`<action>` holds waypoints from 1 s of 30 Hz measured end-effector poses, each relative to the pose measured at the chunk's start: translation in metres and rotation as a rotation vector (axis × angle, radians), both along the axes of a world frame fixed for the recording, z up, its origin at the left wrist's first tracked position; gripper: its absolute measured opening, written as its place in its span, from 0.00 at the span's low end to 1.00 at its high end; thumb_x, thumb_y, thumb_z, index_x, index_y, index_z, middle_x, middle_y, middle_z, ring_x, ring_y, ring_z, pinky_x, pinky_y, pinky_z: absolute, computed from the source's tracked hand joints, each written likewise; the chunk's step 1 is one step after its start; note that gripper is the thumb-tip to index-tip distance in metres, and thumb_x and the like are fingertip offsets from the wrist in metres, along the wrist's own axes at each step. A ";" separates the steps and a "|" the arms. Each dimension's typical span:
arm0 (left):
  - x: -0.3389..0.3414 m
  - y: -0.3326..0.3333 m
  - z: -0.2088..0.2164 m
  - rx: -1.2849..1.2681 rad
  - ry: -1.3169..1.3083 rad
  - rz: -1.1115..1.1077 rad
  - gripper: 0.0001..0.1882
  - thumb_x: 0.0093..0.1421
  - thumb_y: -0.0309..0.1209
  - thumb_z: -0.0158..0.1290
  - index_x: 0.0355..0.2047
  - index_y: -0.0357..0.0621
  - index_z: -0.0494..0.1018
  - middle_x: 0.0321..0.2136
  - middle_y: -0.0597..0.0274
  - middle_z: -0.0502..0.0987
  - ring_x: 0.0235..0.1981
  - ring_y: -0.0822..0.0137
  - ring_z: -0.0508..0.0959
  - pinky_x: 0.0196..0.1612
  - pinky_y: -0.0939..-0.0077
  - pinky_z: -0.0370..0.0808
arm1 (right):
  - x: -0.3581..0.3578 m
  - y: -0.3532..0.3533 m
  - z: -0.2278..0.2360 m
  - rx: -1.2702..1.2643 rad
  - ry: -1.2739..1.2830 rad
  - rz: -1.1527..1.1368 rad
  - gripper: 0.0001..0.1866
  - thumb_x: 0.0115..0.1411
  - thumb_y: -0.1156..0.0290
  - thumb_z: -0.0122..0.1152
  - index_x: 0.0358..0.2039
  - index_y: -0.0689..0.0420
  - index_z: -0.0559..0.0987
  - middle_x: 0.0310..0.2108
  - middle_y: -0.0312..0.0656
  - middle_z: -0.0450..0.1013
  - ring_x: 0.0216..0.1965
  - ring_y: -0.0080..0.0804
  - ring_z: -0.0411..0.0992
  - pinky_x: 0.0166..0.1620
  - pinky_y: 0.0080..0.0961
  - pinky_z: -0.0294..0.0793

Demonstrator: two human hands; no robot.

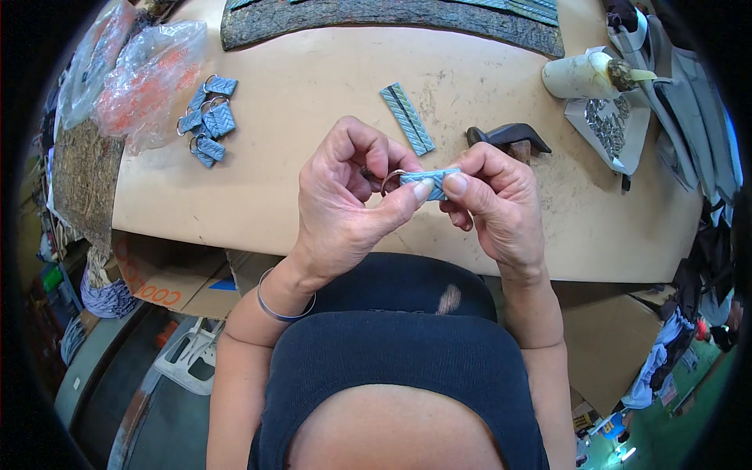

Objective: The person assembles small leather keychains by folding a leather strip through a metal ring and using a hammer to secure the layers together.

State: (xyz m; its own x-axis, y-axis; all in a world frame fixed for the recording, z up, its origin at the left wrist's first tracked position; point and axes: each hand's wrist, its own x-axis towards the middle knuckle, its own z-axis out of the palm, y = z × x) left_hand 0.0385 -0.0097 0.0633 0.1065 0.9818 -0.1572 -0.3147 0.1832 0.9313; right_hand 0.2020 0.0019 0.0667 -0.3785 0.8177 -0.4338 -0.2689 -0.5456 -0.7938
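Both my hands meet over the near part of the table, pinching a blue patterned keychain strap [433,185] between them. My left hand [345,184] grips its left end with thumb and fingers, beside a metal split ring [389,182] at that end. The right end is pinched between thumb and fingers of my right hand [497,192]. Just beyond my hands a flat blue-green strip [407,119] with a dark line along it lies on the table. At the left rests a small pile of finished-looking blue keychains [211,121] with rings.
A hammer [509,139] lies right of the strip. Farther right are a white glue bottle [576,76] and a white box [633,145] of small metal parts. Plastic bags [153,82] sit at the left, and a dark curved board [384,17] lies across the tan table [258,172]'s far side.
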 end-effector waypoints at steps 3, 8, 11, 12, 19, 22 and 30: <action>0.000 0.000 0.000 -0.002 0.013 -0.002 0.16 0.45 0.17 0.55 0.25 0.42 0.57 0.25 0.60 0.69 0.25 0.81 0.67 0.28 0.89 0.68 | 0.001 0.001 -0.003 -0.013 0.046 -0.005 0.06 0.52 0.70 0.57 0.24 0.60 0.73 0.17 0.33 0.68 0.17 0.13 0.63 0.19 0.08 0.61; 0.000 0.001 -0.003 -0.001 0.044 -0.018 0.16 0.45 0.17 0.55 0.25 0.42 0.57 0.24 0.61 0.69 0.25 0.81 0.67 0.27 0.89 0.67 | 0.001 0.001 -0.005 -0.016 0.070 -0.017 0.06 0.51 0.71 0.57 0.24 0.60 0.73 0.17 0.33 0.68 0.17 0.13 0.63 0.19 0.09 0.61; 0.000 0.002 -0.002 0.002 0.052 -0.016 0.16 0.45 0.17 0.55 0.25 0.42 0.57 0.24 0.61 0.69 0.25 0.81 0.67 0.26 0.89 0.67 | -0.001 0.002 -0.001 0.026 -0.052 0.006 0.06 0.52 0.71 0.56 0.24 0.61 0.74 0.17 0.33 0.68 0.17 0.13 0.63 0.20 0.09 0.62; 0.000 0.002 -0.003 0.004 0.054 -0.014 0.16 0.45 0.17 0.55 0.25 0.42 0.57 0.24 0.61 0.69 0.25 0.81 0.67 0.26 0.89 0.67 | -0.001 0.001 -0.001 0.118 -0.149 0.024 0.06 0.52 0.71 0.55 0.25 0.61 0.74 0.17 0.33 0.68 0.17 0.13 0.63 0.20 0.09 0.62; -0.001 0.003 -0.004 -0.065 -0.005 -0.012 0.16 0.46 0.17 0.54 0.24 0.42 0.56 0.24 0.60 0.69 0.25 0.80 0.68 0.27 0.89 0.69 | -0.002 0.000 -0.004 0.166 -0.229 0.059 0.08 0.55 0.70 0.51 0.29 0.62 0.73 0.18 0.32 0.67 0.19 0.13 0.63 0.22 0.10 0.64; -0.003 0.006 -0.003 -0.070 -0.022 -0.015 0.16 0.46 0.17 0.53 0.24 0.43 0.55 0.24 0.59 0.69 0.24 0.78 0.70 0.26 0.87 0.71 | -0.004 -0.002 -0.007 0.091 -0.088 0.023 0.09 0.56 0.69 0.51 0.29 0.62 0.73 0.19 0.31 0.67 0.19 0.12 0.63 0.23 0.10 0.64; -0.001 0.005 -0.006 -0.068 -0.016 -0.025 0.13 0.47 0.18 0.53 0.28 0.39 0.60 0.24 0.61 0.69 0.25 0.79 0.70 0.26 0.88 0.71 | 0.004 0.001 -0.005 0.145 -0.229 0.163 0.09 0.54 0.69 0.52 0.28 0.62 0.73 0.18 0.31 0.66 0.20 0.14 0.63 0.23 0.13 0.62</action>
